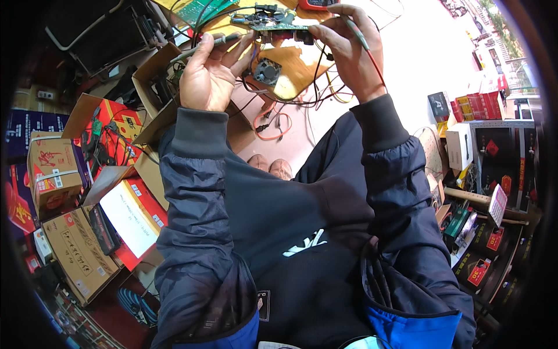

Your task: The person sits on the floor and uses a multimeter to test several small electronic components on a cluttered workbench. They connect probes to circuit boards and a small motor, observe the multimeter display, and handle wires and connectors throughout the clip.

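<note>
While both hands are raised over the wooden tabletop (299, 61), the circuit board (281, 28) sits between them, seen nearly edge-on, so its faces are mostly hidden from me. Dark parts hang from its underside.

The left hand (206, 78), palm turned up, has its thumb and curled fingers around a grey pen-shaped probe (225, 39), with fingertips close to the board's left end. The right hand (356, 55) has one fingertip against the board's right end and another finger arched away above; a greenish probe (357, 34) with a red lead lies across it, and I cannot tell how its remaining fingers close.

Just below the board, a small black fan (267, 71) lies on the wood. Green circuit boards (203, 10) sit at the far left, and a red device (317, 4) at the far edge. Black cables loop around the fan and over the table's near edge, crowding the space under the hands; an orange cable (289, 125) coils on the floor near the shoes (281, 168).

To the left, an open carton (154, 72) stands hard by the left wrist, with more boxes beyond. On the right, packed shelves rise beside a white box (459, 145).
</note>
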`<state>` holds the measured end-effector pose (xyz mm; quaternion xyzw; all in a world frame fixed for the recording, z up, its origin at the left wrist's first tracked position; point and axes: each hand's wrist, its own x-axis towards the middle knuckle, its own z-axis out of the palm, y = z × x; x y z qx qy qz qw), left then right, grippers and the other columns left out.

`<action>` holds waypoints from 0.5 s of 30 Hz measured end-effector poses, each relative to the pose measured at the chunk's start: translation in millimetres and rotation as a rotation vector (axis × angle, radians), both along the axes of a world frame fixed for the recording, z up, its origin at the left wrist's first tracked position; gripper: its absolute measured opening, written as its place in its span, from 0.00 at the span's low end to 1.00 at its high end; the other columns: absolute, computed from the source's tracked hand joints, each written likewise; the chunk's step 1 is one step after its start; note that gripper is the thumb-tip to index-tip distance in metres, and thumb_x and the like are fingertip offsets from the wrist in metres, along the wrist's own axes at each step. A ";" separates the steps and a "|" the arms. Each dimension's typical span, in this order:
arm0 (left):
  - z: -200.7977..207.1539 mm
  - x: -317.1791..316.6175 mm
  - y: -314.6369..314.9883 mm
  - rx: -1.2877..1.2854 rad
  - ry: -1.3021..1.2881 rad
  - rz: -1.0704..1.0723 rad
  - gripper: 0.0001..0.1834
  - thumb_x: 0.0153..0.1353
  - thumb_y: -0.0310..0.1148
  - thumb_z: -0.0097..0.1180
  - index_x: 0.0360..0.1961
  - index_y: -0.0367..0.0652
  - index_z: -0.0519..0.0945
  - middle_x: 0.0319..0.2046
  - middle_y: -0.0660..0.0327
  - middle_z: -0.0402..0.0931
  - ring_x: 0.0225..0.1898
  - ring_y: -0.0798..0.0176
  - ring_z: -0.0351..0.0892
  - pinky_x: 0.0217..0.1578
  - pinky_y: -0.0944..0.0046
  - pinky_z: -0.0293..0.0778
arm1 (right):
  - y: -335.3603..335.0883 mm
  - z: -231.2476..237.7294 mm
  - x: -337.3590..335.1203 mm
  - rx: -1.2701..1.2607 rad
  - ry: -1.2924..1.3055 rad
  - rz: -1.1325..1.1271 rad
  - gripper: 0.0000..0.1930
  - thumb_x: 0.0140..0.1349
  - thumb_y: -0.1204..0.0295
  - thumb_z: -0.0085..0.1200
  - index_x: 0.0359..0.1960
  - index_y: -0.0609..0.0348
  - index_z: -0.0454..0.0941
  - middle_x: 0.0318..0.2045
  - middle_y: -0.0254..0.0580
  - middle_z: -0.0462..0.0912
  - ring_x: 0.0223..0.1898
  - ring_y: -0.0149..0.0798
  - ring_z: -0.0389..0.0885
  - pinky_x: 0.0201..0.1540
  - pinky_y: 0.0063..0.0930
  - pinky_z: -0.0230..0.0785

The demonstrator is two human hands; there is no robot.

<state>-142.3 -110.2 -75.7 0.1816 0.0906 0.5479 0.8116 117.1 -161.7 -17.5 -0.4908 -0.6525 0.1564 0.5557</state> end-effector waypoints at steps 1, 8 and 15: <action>-1.2 -0.2 1.1 0.006 -0.009 0.004 0.17 0.81 0.36 0.49 0.50 0.31 0.81 0.52 0.40 0.84 0.67 0.34 0.76 0.70 0.30 0.69 | -0.5 -2.0 -1.4 -0.048 0.126 0.016 0.18 0.66 0.73 0.67 0.52 0.67 0.77 0.33 0.42 0.88 0.37 0.32 0.89 0.42 0.25 0.80; -2.3 2.5 -4.1 0.058 0.192 0.036 0.14 0.80 0.36 0.49 0.50 0.33 0.78 0.50 0.43 0.84 0.60 0.36 0.82 0.63 0.33 0.78 | -15.6 -9.2 -0.5 -0.084 0.051 -0.045 0.21 0.69 0.69 0.67 0.57 0.68 0.75 0.36 0.43 0.88 0.39 0.31 0.87 0.43 0.23 0.79; 1.0 5.1 -14.5 0.114 0.363 0.066 0.13 0.80 0.36 0.51 0.50 0.35 0.76 0.47 0.43 0.84 0.52 0.43 0.88 0.51 0.48 0.88 | -32.8 -24.1 -8.2 -0.204 0.269 -0.082 0.23 0.63 0.74 0.70 0.56 0.68 0.75 0.36 0.41 0.85 0.37 0.29 0.83 0.42 0.25 0.78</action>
